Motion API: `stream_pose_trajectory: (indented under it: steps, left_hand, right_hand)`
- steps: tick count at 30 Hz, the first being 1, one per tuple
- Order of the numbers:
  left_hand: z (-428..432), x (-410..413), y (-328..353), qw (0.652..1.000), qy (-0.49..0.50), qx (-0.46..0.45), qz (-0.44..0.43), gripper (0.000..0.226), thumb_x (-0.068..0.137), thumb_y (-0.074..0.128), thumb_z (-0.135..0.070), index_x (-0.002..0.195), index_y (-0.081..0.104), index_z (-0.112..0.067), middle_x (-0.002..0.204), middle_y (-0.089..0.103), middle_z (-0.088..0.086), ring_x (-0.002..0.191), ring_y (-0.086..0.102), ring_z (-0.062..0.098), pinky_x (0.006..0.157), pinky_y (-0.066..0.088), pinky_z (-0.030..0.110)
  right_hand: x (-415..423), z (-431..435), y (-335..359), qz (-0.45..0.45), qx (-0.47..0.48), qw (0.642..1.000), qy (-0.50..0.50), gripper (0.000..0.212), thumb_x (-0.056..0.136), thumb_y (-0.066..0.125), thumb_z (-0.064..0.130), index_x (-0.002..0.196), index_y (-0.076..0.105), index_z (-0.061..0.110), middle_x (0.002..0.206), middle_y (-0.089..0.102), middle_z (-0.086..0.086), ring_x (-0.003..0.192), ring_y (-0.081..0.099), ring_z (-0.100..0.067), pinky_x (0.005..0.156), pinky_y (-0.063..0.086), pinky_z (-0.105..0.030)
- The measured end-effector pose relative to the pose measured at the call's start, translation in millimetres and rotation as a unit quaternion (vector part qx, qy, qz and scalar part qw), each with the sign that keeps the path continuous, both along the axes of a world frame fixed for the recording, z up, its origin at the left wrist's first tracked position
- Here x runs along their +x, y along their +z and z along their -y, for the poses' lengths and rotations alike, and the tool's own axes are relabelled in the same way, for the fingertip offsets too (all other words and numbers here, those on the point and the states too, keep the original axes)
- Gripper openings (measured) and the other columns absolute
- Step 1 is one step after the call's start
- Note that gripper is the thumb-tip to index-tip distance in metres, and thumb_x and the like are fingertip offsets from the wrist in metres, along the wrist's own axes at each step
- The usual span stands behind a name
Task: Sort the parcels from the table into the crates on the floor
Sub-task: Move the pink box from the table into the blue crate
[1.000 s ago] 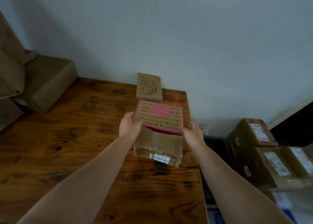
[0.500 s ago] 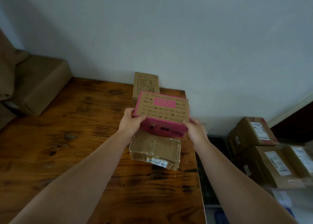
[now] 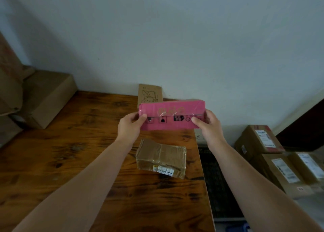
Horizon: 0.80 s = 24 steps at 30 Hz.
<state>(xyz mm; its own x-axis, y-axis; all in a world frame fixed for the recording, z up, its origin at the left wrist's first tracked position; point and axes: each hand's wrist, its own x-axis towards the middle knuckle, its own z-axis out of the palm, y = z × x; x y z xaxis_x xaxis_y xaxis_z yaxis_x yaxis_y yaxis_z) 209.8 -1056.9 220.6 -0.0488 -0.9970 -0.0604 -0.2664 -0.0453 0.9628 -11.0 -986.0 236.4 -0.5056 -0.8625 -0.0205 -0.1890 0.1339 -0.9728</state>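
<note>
Pink parcel (image 3: pixel 171 115) is gripped at both ends by left hand (image 3: pixel 128 125) and right hand (image 3: pixel 209 124), above the table (image 3: pixel 70 144); transfer to a floor crate judged next.

Arms stretched toward 12 o'clock
Left hand (image 3: pixel 128 126) at 11, right hand (image 3: pixel 208 126) at 1 — each pinches one end of the pink parcel (image 3: pixel 172 115), thumbs nearside.
</note>
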Motion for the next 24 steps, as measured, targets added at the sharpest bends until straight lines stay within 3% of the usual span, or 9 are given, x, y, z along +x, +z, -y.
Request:
stream_pose_trajectory:
  steps: [4, 7, 9, 13, 16, 19, 21, 24]
  left_hand:
    - [2.7, 0.4, 8.7, 0.999, 0.021, -0.025, -0.006, 0.017, 0.088, 0.060, -0.041, 0.094, 0.059, -0.025, 0.090, 0.065, -0.009, 0.087, 0.062, 0.010, 0.072, 0.049, 0.026]
    - [5.0, -0.9, 16.1, 0.999, 0.003, -0.007, -0.039, 0.023, 0.086, 0.063, -0.040, 0.095, 0.055, -0.020, 0.096, 0.065, -0.001, 0.083, 0.064, 0.011, 0.066, 0.053, 0.024]
    - [3.3, -0.4, 19.3, 0.995, -0.034, 0.028, -0.088, 0.035, 0.083, 0.067, -0.036, 0.106, 0.051, -0.016, 0.099, 0.065, 0.000, 0.078, 0.065, 0.008, 0.053, 0.049, 0.014]
    - [1.7, 7.4, 18.6, 0.984, -0.139, 0.028, -0.109, 0.055, 0.071, 0.077, -0.030, 0.114, 0.045, -0.019, 0.108, 0.060, -0.007, 0.078, 0.066, -0.004, 0.056, 0.050, 0.011]
    - [0.9, 12.0, 20.6, 0.980, -0.175, 0.017, -0.092, 0.056, 0.061, 0.079, -0.034, 0.105, 0.046, -0.022, 0.105, 0.062, -0.006, 0.077, 0.066, -0.006, 0.056, 0.051, 0.012]
    - [-1.1, 13.8, 23.2, 0.982, -0.150, 0.005, -0.116, 0.051, 0.055, 0.076, -0.040, 0.092, 0.048, -0.018, 0.098, 0.064, -0.001, 0.071, 0.066, -0.004, 0.052, 0.048, 0.009]
    - [-3.7, 13.1, 25.9, 0.984, -0.122, 0.004, -0.127, 0.051, 0.054, 0.074, -0.045, 0.087, 0.048, -0.018, 0.093, 0.064, 0.000, 0.065, 0.066, -0.003, 0.049, 0.047, 0.010]
    - [-5.7, 10.6, 28.8, 0.984, -0.077, 0.041, -0.156, 0.050, 0.059, 0.072, -0.051, 0.088, 0.047, -0.019, 0.094, 0.066, 0.004, 0.066, 0.069, 0.008, 0.051, 0.051, 0.019]
  right_hand:
    - [-0.4, 1.0, 0.0, -0.019, 0.007, 1.000, -0.015, 0.015, 0.089, 0.064, 0.024, 0.101, 0.058, 0.032, 0.100, 0.066, 0.011, 0.094, 0.061, -0.005, 0.072, 0.047, -0.022]
    - [-2.1, 2.4, 2.5, 0.006, 0.008, 0.999, -0.050, 0.012, 0.088, 0.065, 0.028, 0.099, 0.059, 0.032, 0.098, 0.066, 0.008, 0.091, 0.063, -0.008, 0.068, 0.048, -0.023]
    - [-1.0, 3.4, 5.5, 0.014, 0.020, 0.996, -0.087, 0.029, 0.087, 0.066, 0.035, 0.113, 0.058, 0.025, 0.101, 0.067, 0.003, 0.089, 0.065, -0.011, 0.074, 0.053, -0.030]
    - [-3.6, 3.7, 12.0, -0.005, 0.058, 0.988, -0.141, 0.050, 0.086, 0.064, 0.045, 0.125, 0.053, 0.015, 0.105, 0.067, -0.003, 0.093, 0.065, -0.017, 0.084, 0.053, -0.037]
    - [-5.8, 1.3, 18.5, -0.015, 0.067, 0.987, -0.145, 0.037, 0.089, 0.057, 0.048, 0.102, 0.063, 0.013, 0.089, 0.071, -0.007, 0.084, 0.069, -0.022, 0.084, 0.055, -0.041]
    - [-6.2, -0.5, 26.0, -0.033, 0.079, 0.986, -0.146, 0.043, 0.092, 0.048, 0.051, 0.081, 0.061, 0.012, 0.086, 0.073, -0.013, 0.081, 0.070, -0.025, 0.084, 0.055, -0.043]
    - [-5.3, -1.9, 29.0, -0.022, 0.083, 0.986, -0.140, 0.054, 0.091, 0.042, 0.059, 0.088, 0.064, 0.009, 0.086, 0.073, -0.012, 0.075, 0.071, -0.020, 0.075, 0.055, -0.037]
    - [0.1, -5.0, 30.3, 0.003, 0.082, 0.990, -0.115, 0.064, 0.090, 0.035, 0.067, 0.087, 0.065, 0.010, 0.073, 0.073, -0.002, 0.058, 0.068, -0.007, 0.058, 0.043, -0.026]
